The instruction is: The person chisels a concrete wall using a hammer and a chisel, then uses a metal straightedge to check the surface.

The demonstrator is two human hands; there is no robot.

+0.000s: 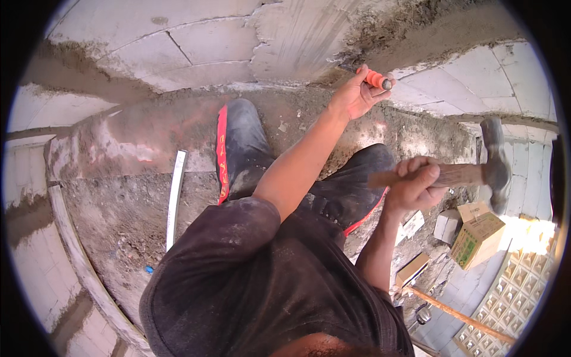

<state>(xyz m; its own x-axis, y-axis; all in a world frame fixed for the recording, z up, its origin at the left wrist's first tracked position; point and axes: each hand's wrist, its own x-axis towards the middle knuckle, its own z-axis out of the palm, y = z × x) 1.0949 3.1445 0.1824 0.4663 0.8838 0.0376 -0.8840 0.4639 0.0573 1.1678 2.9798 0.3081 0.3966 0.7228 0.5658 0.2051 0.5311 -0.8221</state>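
My left hand [361,95] is closed round a chisel with an orange grip [375,78]. The chisel's butt end points toward me, and its far end meets the dirty base of the wall, where the tip is hard to make out. In my right hand [418,183] is a hammer with a wooden handle [461,174]. Its metal head [497,166] is raised to the right, apart from the chisel and slightly blurred. The block wall [208,44] ahead is partly smeared with grey mortar, and rough, broken mortar [392,30] shows above the chisel.
A pale straight strip [176,199] lies on the rubble-strewn floor to my left. Toward the right are an open cardboard box [477,235], a smaller box [413,269], a long wooden stick [455,310] and patterned openwork blocks [511,291]. A long plank [89,273] runs along the left wall.
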